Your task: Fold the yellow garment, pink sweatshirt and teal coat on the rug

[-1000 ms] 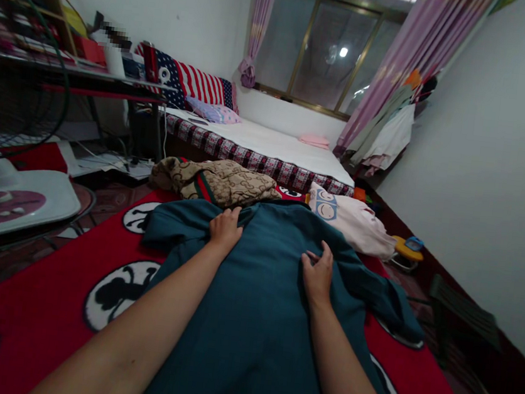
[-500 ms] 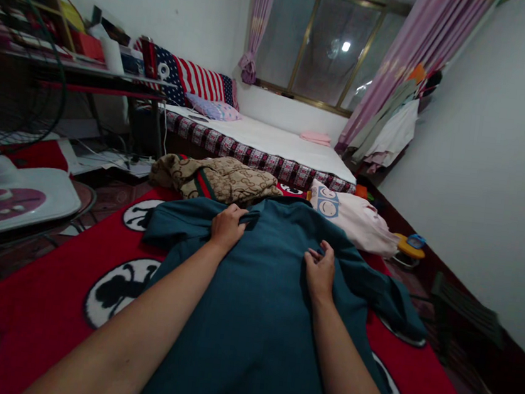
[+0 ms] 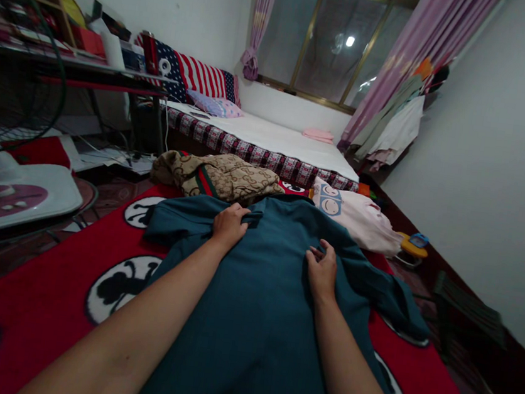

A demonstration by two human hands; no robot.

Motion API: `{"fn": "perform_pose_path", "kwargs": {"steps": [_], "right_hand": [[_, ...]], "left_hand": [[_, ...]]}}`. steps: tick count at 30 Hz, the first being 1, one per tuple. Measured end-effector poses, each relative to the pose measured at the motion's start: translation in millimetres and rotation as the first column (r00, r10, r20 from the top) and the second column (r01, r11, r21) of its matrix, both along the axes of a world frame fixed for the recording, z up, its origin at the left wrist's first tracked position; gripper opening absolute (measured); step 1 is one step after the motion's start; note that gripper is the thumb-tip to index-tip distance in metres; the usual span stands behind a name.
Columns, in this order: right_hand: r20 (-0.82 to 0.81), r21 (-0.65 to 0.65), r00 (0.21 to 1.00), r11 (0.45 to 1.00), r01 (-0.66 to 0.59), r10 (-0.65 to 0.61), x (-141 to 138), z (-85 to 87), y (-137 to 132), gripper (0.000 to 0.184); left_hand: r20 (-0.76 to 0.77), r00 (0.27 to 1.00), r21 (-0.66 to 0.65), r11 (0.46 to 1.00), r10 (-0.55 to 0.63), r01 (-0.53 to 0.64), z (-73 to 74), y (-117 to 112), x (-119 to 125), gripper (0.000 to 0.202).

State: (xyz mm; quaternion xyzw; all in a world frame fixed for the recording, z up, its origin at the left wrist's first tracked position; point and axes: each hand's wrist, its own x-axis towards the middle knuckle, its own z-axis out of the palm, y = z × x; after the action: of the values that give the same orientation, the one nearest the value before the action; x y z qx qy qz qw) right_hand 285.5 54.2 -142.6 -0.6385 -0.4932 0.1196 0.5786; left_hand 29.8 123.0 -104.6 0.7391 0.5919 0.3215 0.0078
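A dark teal shirt (image 3: pixel 265 298) lies spread out on a red blanket (image 3: pixel 59 275) with black-and-white round prints. Its sleeves reach out to both sides, and its collar end points away from me. My left hand (image 3: pixel 229 225) is closed on a small raised fold of the shirt near the left shoulder. On the right side of the chest rests my right hand (image 3: pixel 321 268), its fingers loosely bent and apart, touching the cloth. Whether any fabric is between those fingertips is hard to see.
Beyond the collar lie a brown patterned garment (image 3: pixel 227 177) and a pale pink garment (image 3: pixel 359 221). A fan (image 3: pixel 2 192) stands at left beside a cluttered desk (image 3: pixel 101 68). Farther back is a bed (image 3: pixel 260 130); a dark folding stool (image 3: pixel 468 309) stands at right.
The view has shifted very slightly. Both hands keep their places on the shirt, and the cloth lies as before.
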Motion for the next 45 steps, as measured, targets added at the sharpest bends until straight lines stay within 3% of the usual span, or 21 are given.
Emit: {"fn": "perform_pose_path", "kwargs": {"steps": [20,24,27,30,32,33,35,36,38,41,45], "right_hand": [[-0.003,-0.005,1.000,1.000,-0.015,0.015,1.0,0.4,0.2,0.054],[-0.006,-0.009,1.000,1.000,-0.017,0.017,1.8,0.4,0.1,0.053],[-0.013,-0.016,1.000,1.000,-0.009,0.009,3.0,-0.7,1.5,0.053],[-0.045,-0.022,0.999,1.000,-0.015,0.014,4.0,-1.4,2.6,0.053],[-0.057,-0.010,0.998,1.000,-0.021,0.020,4.3,-1.5,2.7,0.052],[-0.059,-0.003,0.998,1.000,-0.022,0.022,4.4,-1.6,2.6,0.051],[-0.063,0.008,0.998,1.000,-0.023,0.024,4.6,-1.9,2.2,0.050],[-0.066,0.009,0.997,1.000,-0.024,0.024,4.7,-2.3,2.1,0.051],[-0.071,0.006,0.997,1.000,-0.029,0.029,5.1,-3.3,2.0,0.052],[-0.068,0.009,0.997,0.999,-0.033,0.034,5.0,-4.9,2.6,0.051],[-0.026,0.002,0.999,1.000,-0.022,0.022,3.0,-6.0,4.4,0.047]], "left_hand": [[-0.019,1.000,-0.048,0.999,0.010,-0.011,0.6,0.3,0.7,0.032],[-0.096,0.995,-0.151,0.988,0.021,-0.036,4.3,2.1,2.9,0.031],[-0.117,0.992,-0.230,0.973,-0.036,0.008,10.6,5.6,4.3,0.037],[0.066,0.983,-0.404,0.896,-0.171,0.183,17.3,8.1,2.1,0.059],[0.260,0.950,-0.449,0.849,-0.173,0.277,21.7,6.5,-2.6,0.065],[0.321,0.939,-0.399,0.882,-0.125,0.253,23.9,4.5,-6.1,0.059],[0.329,0.944,-0.164,0.986,0.033,0.022,28.0,-0.3,-14.9,0.038],[0.290,0.948,-0.027,0.991,0.131,-0.129,29.6,-2.2,-19.9,0.039],[0.182,0.930,0.120,0.932,0.318,-0.342,30.8,-1.5,-30.2,0.067],[0.047,0.898,-0.049,0.898,0.438,-0.436,27.1,14.5,-42.7,0.105],[-0.041,0.895,-0.278,0.855,0.445,-0.438,20.0,51.7,-46.7,0.114]]}}
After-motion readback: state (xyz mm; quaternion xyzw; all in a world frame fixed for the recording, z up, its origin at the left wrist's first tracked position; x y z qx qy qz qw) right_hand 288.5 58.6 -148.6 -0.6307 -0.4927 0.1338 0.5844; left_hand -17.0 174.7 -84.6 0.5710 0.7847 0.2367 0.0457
